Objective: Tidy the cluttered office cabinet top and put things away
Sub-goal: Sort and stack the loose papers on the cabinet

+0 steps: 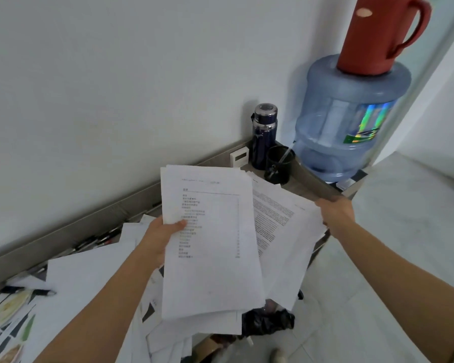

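Note:
My left hand (161, 238) grips a stack of printed white papers (210, 247) by its left edge, thumb on the top sheet, holding it above the cabinet top (309, 183). My right hand (334, 214) pinches the far right edge of more printed sheets (281, 224) that fan out from under the stack. Loose white papers (89, 279) cover the cabinet top at the lower left, and several pens (97, 241) lie along the wall behind them.
At the cabinet's far corner stand a dark blue flask (264, 136), a black pen cup (279, 165) and a small white device (239, 156). A blue water jug (349, 119) with a red thermos (378, 35) on it stands beyond. A black bag (268, 320) sits below.

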Tool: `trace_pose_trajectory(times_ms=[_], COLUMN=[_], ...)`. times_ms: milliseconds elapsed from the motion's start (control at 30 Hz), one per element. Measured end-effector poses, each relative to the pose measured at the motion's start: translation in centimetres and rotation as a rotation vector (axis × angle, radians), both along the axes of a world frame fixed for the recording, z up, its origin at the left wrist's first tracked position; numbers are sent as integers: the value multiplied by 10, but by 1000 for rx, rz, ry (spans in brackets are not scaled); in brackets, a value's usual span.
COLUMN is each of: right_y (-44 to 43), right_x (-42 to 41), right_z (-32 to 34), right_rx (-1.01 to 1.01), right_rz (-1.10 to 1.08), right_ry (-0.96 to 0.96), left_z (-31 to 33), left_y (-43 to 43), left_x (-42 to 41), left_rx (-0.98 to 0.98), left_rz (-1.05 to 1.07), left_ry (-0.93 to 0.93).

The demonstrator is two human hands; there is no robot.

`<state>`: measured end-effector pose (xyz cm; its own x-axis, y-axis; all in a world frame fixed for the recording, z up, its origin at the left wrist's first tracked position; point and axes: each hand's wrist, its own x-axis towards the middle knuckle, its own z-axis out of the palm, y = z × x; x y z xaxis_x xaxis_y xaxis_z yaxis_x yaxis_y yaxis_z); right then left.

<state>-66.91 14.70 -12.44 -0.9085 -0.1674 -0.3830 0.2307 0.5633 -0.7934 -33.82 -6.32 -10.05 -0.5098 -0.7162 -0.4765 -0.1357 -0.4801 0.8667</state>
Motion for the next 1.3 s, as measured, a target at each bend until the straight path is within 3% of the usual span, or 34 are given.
trace_pose_trajectory(times_ms=[133, 233, 400, 467, 600, 700, 833, 1000, 1167, 1300], right_y=[30, 40, 39, 39, 35, 24, 0, -10, 11, 17], right_x=[34, 63, 91, 100, 97, 89, 77, 54, 55, 72], right_z=[-9, -19, -12, -8, -5, 2, 4, 19, 23, 19], right_rx=[-39, -7, -232, -249, 54, 78, 55, 113, 235, 229], right_rz=[-34, 2, -72, -33, 252, 300, 366, 507, 533, 615], right_ry=[-99, -219, -335, -301, -48, 5, -13, -38, -353, -401], left_z=[-6, -9, -13, -14, -14, -14, -12, -13, -30, -26], left_y=[-1, 5, 8, 7, 16, 21, 16, -4, 7, 25], left_x=[-26, -47, -67, -67, -56, -45, -24, 13, 24, 3], left_rx=[29, -123, -280, -234, -98, -22, -18, 65, 194, 210], left_rz=[-37, -67, -184, -232, -373, -442, -345, -66, 134, 217], left_ry=[-21, -146, -230, -237, -268, -286, -246, -74, -71, -70])
